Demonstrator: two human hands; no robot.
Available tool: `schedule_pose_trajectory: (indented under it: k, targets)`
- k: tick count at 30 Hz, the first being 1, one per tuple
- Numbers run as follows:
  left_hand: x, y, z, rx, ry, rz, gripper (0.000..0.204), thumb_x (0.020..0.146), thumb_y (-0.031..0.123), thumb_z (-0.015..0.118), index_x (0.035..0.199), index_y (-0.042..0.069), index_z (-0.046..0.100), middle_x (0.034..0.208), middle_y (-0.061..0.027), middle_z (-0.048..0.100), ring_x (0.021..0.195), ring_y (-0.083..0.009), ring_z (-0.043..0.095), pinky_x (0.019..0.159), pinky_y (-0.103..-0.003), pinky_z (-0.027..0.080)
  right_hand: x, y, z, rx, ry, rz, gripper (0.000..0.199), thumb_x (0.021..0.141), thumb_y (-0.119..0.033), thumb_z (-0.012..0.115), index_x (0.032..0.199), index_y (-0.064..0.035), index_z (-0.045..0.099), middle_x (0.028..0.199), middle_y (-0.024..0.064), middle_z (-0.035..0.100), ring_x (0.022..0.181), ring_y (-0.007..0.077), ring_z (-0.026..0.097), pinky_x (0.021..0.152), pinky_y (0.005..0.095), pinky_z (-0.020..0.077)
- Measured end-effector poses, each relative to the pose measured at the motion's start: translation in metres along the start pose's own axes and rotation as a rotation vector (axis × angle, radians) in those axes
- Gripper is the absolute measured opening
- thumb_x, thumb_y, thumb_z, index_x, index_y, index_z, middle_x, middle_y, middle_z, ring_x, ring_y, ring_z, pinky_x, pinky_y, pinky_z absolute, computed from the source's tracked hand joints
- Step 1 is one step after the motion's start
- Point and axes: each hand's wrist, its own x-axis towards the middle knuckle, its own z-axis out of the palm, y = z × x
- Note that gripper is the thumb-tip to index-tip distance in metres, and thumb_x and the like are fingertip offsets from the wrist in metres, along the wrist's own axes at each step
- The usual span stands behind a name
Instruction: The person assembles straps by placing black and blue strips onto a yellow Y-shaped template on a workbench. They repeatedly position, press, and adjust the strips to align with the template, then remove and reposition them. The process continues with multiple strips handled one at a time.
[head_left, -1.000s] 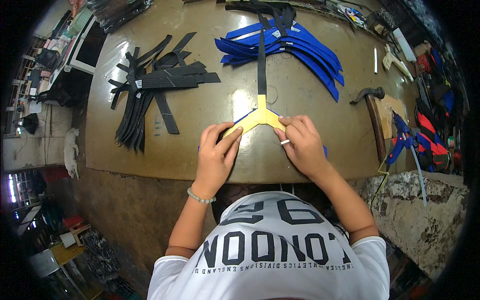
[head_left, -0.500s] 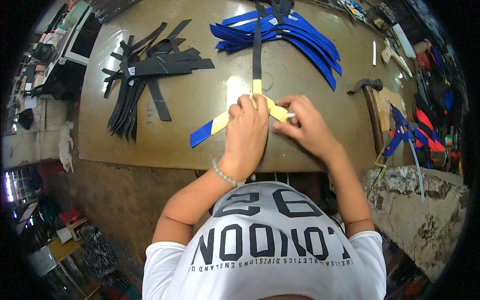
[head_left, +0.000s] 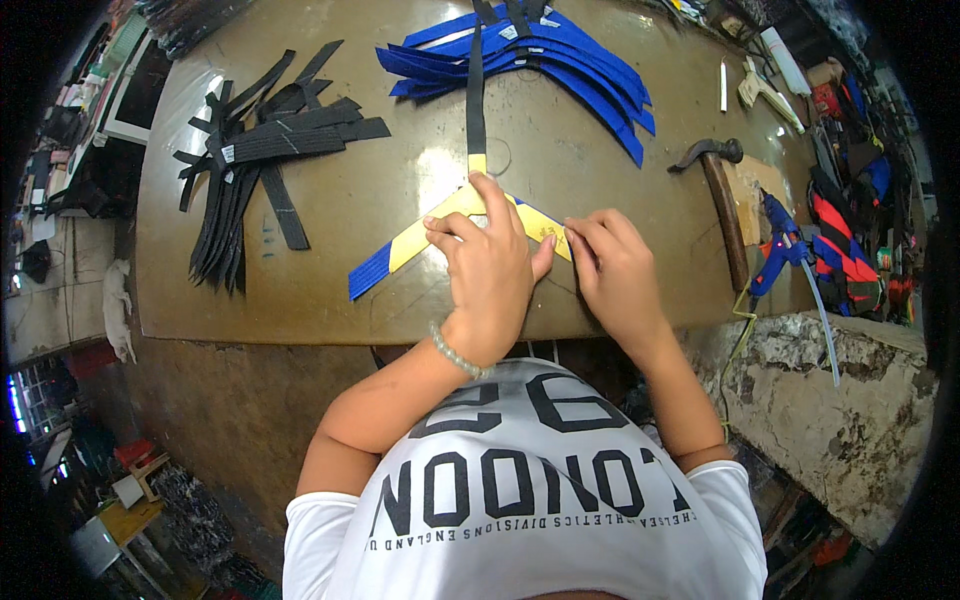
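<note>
In front of me on the table lies a three-armed strap piece with a yellow band (head_left: 410, 241). A black strip (head_left: 475, 110) runs away from its middle, and a blue end (head_left: 369, 273) shows at its left. My left hand (head_left: 490, 270) rests over the middle with fingers spread, pressing on the yellow fabric, its thumb near the right arm. At the tip of that right yellow arm (head_left: 538, 226), my right hand (head_left: 618, 280) pinches with thumb and fingers together. Small dark marks show on the yellow there. My left palm hides part of the piece.
A stack of blue strips (head_left: 520, 60) lies at the back and a pile of black straps (head_left: 240, 165) at the left. To the right are a hammer (head_left: 722, 200), a blue glue gun (head_left: 782, 248), a white stick (head_left: 723, 88) and the table edge (head_left: 250, 343).
The view has shifted, so the scene sits further left. My left fingers have spread. My right hand has closed at the yellow tip; a small white thing by its fingers no longer shows.
</note>
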Motion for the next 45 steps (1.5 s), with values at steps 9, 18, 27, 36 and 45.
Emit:
schedule_pose_trajectory:
  k: [9,18,27,36,45]
  targets:
    - [0.003,-0.002,0.003,-0.001,-0.039,0.046,0.074,0.086,0.064,0.057,0.107,-0.006,0.065,0.131,-0.0197,0.051,0.069,-0.0331,0.059,0.077,-0.048,0.056,-0.012,-0.011,-0.024,0.03,-0.06,0.087,0.015,0.083,0.0,0.067,0.097,0.0018,0.07,0.088,0.0155,0.062,0.086,0.0338,0.063,0.076,0.0409,0.0515]
    - [0.003,-0.001,0.0,-0.042,-0.086,-0.003,0.08,0.079,0.068,0.061,0.121,-0.001,0.063,0.144,-0.0164,0.049,0.071,-0.0294,0.056,0.085,-0.052,0.053,0.1,0.014,0.043,0.176,-0.138,-0.4,0.019,0.082,-0.002,0.066,0.1,0.0005,0.072,0.094,0.0161,0.067,0.091,0.0342,0.064,0.082,0.0403,0.0524]
    - [0.003,0.0,0.006,-0.031,-0.187,0.032,0.089,0.079,0.077,0.053,0.129,0.004,0.06,0.145,-0.0189,0.047,0.075,-0.0414,0.065,0.082,-0.055,0.054,0.111,0.017,0.053,-0.046,-0.259,-0.527,0.026,0.08,-0.008,0.061,0.103,0.0014,0.068,0.1,0.0152,0.063,0.099,0.0313,0.06,0.087,0.039,0.0518]
    - [0.001,-0.002,0.007,-0.052,-0.099,0.031,0.09,0.078,0.074,0.056,0.123,-0.004,0.063,0.139,-0.0211,0.051,0.08,-0.0479,0.063,0.078,-0.054,0.056,0.108,0.007,0.038,-0.136,-0.248,-0.59,0.025,0.083,-0.01,0.063,0.104,0.0029,0.068,0.1,0.0129,0.065,0.097,0.0279,0.061,0.082,0.0361,0.0535]
    - [-0.015,-0.018,0.002,-0.362,-0.002,-0.053,0.07,0.083,0.049,0.068,0.124,-0.008,0.059,0.134,-0.024,0.054,0.095,-0.0445,0.063,0.084,-0.043,0.055,0.106,-0.009,0.054,0.226,-0.321,-0.399,0.022,0.09,-0.009,0.062,0.109,-0.0017,0.068,0.095,0.0174,0.066,0.085,0.0364,0.067,0.077,0.0413,0.0545]
